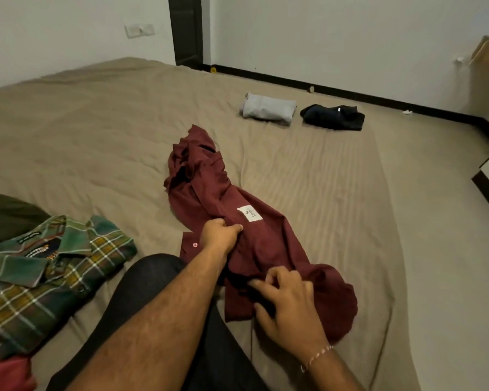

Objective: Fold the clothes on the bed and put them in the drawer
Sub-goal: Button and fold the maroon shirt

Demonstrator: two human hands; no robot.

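Crumpled maroon cotton shirt [226,210] stretched long on the beige bed sheet [96,136], running from near fingers to far end. Left hand [219,234] pinching cloth beside the white label [250,213]; right hand [290,303], fingers curled, gripping the near bunch.

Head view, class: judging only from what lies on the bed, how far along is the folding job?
Done: a folded grey garment and a folded dark navy garment lie side by side on the bed. In hand: the maroon shirt, still crumpled, gripped by the left hand, with the right hand on it too. Left: the green plaid shirt lies unfolded; no drawer is in view, so nothing looks put away.
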